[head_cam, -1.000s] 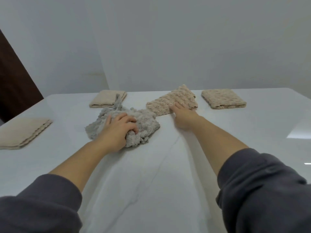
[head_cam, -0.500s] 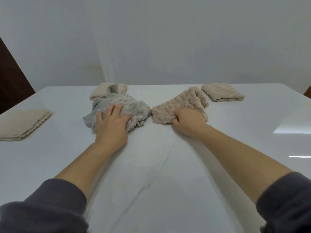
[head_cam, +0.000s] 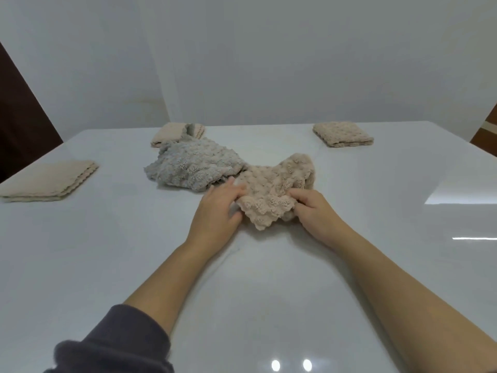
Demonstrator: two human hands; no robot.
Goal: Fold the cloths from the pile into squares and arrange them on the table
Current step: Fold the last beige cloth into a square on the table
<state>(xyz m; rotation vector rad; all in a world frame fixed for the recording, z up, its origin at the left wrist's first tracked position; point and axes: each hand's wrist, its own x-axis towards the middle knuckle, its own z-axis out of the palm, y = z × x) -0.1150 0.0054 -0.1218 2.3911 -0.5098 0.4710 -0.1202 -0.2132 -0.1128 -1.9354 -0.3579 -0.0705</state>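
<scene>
At the middle of the desk (head_cam: 269, 292), the crumpled beige cloth (head_cam: 271, 189) touches the grey cloth (head_cam: 193, 165) on its left, while the left hand (head_cam: 217, 211) and right hand (head_cam: 314, 211) each pinch 1 near edge with curled fingers (head_cam: 298, 196).

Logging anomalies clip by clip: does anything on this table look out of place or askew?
Only the crumpled grey cloth: its far corner seems to lap onto the folded cream cloth at the far left, crowding it.
</scene>
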